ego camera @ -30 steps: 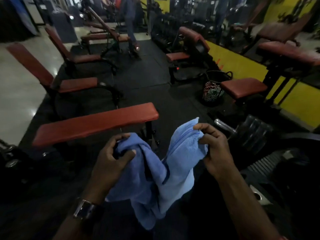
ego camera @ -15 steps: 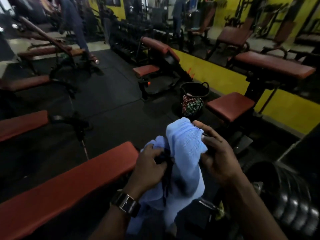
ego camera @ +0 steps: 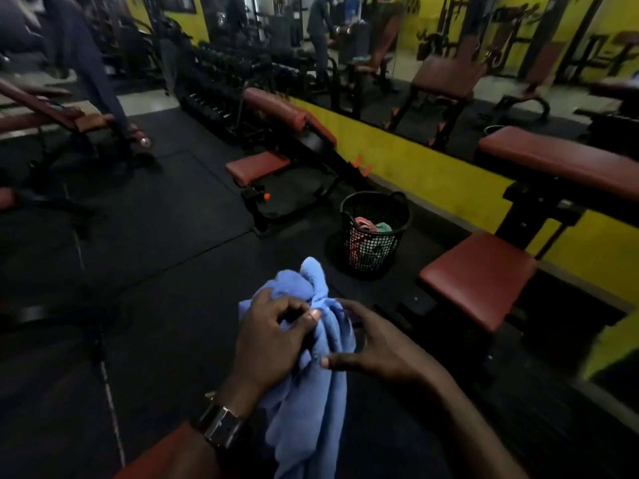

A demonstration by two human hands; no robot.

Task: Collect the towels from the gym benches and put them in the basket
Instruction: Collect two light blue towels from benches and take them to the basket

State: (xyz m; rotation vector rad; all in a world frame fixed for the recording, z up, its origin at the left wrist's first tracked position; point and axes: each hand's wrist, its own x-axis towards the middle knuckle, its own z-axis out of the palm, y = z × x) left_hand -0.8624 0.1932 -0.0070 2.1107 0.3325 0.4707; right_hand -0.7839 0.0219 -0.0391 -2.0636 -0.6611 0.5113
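Note:
A bunched blue towel hangs in front of me, low in the centre of the view. My left hand, with a watch at the wrist, grips its upper part. My right hand is beside the towel with fingers spread; only the fingertips seem to touch the cloth. A black mesh basket stands on the dark floor ahead and slightly right, holding red and green towels.
Red padded benches flank the basket on the right, and another bench sits behind it. A yellow low wall with mirrors runs behind. More benches and a person's legs are at far left.
The view has swung right and come nearer to the basket. The towel is bunched tighter in my left hand, and my right hand has loosened its grip and spread its fingers.

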